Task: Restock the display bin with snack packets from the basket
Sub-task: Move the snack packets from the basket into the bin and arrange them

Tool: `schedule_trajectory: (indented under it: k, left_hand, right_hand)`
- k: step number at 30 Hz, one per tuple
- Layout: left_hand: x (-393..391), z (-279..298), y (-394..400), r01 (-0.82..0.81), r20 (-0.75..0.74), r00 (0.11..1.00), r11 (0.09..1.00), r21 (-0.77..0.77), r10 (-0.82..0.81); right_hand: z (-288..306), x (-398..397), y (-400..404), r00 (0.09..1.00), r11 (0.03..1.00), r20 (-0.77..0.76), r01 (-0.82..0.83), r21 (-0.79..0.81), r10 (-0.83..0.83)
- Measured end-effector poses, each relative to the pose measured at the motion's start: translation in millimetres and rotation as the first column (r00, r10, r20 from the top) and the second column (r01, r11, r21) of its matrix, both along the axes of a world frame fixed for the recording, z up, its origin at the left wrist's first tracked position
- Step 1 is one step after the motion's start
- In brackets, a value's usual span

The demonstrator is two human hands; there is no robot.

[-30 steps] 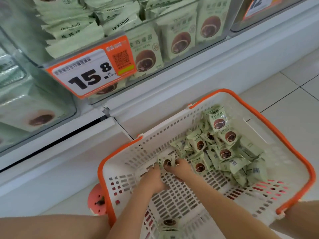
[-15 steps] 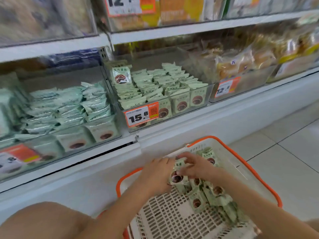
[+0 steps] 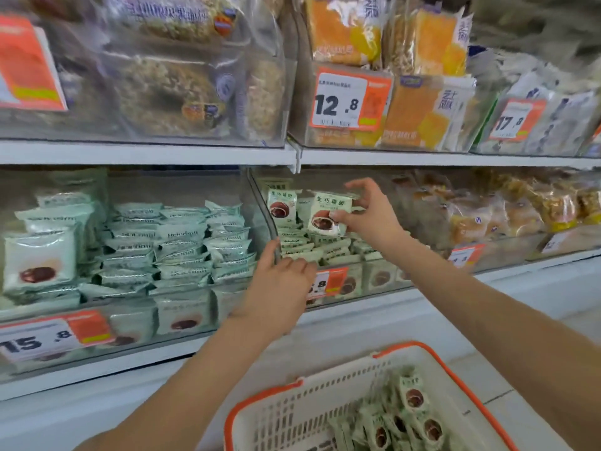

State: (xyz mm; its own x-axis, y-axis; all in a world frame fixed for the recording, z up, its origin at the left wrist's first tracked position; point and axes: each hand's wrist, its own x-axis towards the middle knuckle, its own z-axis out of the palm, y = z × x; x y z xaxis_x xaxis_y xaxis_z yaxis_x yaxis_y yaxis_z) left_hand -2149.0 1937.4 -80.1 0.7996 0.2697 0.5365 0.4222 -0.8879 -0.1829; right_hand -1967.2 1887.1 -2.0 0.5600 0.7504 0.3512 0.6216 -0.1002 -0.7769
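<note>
So the right hand (image 3: 367,216) has one snack packet (image 3: 328,213) pinched between thumb and fingers, held upright over the display bin (image 3: 374,281), toward the back of the stack that's already in there. The other fingers are spread loose above it. The left hand (image 3: 281,281) is down at the bin's front left corner, fingers resting on the top row of packets by the clear divider; I can't tell if it's holding one or just steadying the pile.

These packets look light and puffy, soft film wrap with something squishy inside, so I'd guess they crush easily and the film is a bit slick. Grabbing by the crimped edge or lightly across the flat faces seems the way to go, no squeezing the middle.

Compared to half a second back: both hands were down in the basket (image 3: 292,405) gathering packets, now they're up at the shelf (image 3: 146,154) and the view has tilted up with them. The basket sits at the bottom with plenty of packets left along its right side.
</note>
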Motion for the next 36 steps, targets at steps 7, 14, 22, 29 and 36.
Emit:
schedule_trajectory:
  k: [7, 14, 22, 29, 36]
  left_hand:
    - [-0.2, 2.6, 8.4, 0.039, -0.011, 0.999, 0.999, -0.004, -0.039]
    - [3.3, 7.5, 7.5, 0.02, -0.028, 0.999, 1.0, -0.021, -0.021]
    - [-1.4, 1.0, 3.1, 0.061, -0.015, 0.998, 0.998, -0.009, -0.061]
    - [10.0, -21.6, -41.0, 0.288, 0.031, 0.954, 0.94, 0.182, -0.298]
    - [19.7, -139.6, -94.8, 0.442, -0.47, 0.751, 0.882, -0.164, -0.464]
  right_hand:
    - [-37.2, -6.5, 97.8, 0.992, 1.0, -0.127, 0.0, -0.02, -0.003]
    - [-55.0, -5.7, 111.1, 0.995, 0.999, -0.081, 0.053, -0.011, -0.054]
    - [-45.6, -6.6, 77.0, 0.987, 0.991, -0.113, 0.123, 0.062, -0.115]
    - [-68.2, -8.9, -58.0, 0.944, 0.803, -0.102, 0.323, 0.501, -0.315]
    - [-231.2, -25.6, -179.6, 0.811, 0.849, -0.264, 0.523, -0.071, -0.522]
